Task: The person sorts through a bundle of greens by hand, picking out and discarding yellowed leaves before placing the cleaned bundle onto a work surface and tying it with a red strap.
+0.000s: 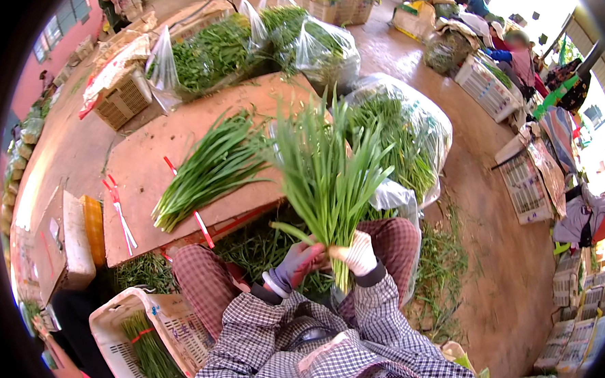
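My right hand (354,253), in a pale glove, is closed around the lower stems of an upright bunch of long flat green leaves (328,187). At the left side of the same bunch is my left hand (299,265), in a grey and red glove; its fingers are partly hidden, and a single leaf sticks out beside it. A second leafy bunch (209,168) lies on the low board (141,156) across a red and white strip (203,229). More such strips (120,214) lie at the board's left end.
Plastic bags of greens (213,55) stand behind the board, and another bag (407,132) is at its right. A white crate (181,323) with a tied bunch (154,351) stands at lower left. Leaf scraps (440,264) litter the floor. A person's arm (60,355) shows at far lower left.
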Demonstrator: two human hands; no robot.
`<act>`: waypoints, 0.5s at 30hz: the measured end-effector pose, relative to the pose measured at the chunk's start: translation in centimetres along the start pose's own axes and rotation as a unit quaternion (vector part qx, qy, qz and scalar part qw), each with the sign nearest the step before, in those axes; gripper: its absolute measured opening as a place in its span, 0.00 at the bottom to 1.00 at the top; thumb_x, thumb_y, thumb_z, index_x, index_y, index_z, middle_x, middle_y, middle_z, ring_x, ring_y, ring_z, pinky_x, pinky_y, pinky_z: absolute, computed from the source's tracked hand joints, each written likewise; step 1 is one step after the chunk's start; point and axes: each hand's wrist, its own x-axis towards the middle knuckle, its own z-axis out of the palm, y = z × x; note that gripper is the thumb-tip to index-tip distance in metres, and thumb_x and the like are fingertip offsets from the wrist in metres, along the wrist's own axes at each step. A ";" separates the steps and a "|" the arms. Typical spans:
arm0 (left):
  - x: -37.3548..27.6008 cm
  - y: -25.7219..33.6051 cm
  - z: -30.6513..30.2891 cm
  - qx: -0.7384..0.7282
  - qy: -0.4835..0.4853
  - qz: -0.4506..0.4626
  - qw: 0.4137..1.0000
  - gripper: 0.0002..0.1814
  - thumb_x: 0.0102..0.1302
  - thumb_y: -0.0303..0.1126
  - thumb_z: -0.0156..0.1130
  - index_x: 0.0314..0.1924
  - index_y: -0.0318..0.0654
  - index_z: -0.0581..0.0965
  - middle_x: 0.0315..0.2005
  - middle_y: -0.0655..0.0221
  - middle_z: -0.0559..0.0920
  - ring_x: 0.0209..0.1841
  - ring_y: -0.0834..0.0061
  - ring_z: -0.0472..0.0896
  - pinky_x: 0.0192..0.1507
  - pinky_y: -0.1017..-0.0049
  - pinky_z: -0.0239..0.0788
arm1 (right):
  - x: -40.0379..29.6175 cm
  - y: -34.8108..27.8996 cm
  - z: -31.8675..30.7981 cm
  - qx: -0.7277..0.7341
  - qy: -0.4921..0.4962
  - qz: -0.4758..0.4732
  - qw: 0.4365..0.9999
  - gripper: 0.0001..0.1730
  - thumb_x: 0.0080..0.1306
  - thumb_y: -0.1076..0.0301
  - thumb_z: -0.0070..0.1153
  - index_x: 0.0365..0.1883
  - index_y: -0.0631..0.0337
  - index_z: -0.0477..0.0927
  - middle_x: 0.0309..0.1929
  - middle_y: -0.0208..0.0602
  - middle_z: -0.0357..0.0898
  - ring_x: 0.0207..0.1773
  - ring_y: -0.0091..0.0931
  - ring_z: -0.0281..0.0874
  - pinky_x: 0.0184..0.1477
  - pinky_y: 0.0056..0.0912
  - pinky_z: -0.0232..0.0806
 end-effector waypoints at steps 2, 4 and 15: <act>0.5 2.2 0.9 -0.114 -0.015 0.033 0.993 0.28 0.67 0.46 0.57 0.60 0.35 0.68 0.49 0.65 0.78 0.47 0.73 0.78 0.51 0.70 0.70 | -1.2 -0.4 0.7 0.064 -0.058 0.034 0.996 0.23 0.51 0.72 0.67 0.47 0.65 0.80 0.38 0.34 0.84 0.38 0.20 0.80 0.43 0.26 0.73; 0.4 6.2 1.7 -0.150 -0.053 0.055 0.986 0.31 0.68 0.51 0.53 0.63 0.38 0.67 0.57 0.63 0.76 0.59 0.67 0.73 0.62 0.63 0.63 | -2.3 -0.6 1.5 0.071 -0.112 0.108 0.985 0.25 0.50 0.71 0.67 0.49 0.66 0.79 0.40 0.34 0.84 0.39 0.20 0.79 0.45 0.27 0.73; 0.2 13.3 3.7 0.077 0.105 0.175 0.976 0.24 0.59 0.25 0.65 0.56 0.37 0.72 0.48 0.69 0.79 0.47 0.75 0.79 0.51 0.73 0.72 | 1.8 -2.6 3.0 -0.121 -0.242 0.003 0.963 0.39 0.46 0.52 0.74 0.52 0.62 0.75 0.49 0.34 0.80 0.50 0.22 0.77 0.56 0.23 0.66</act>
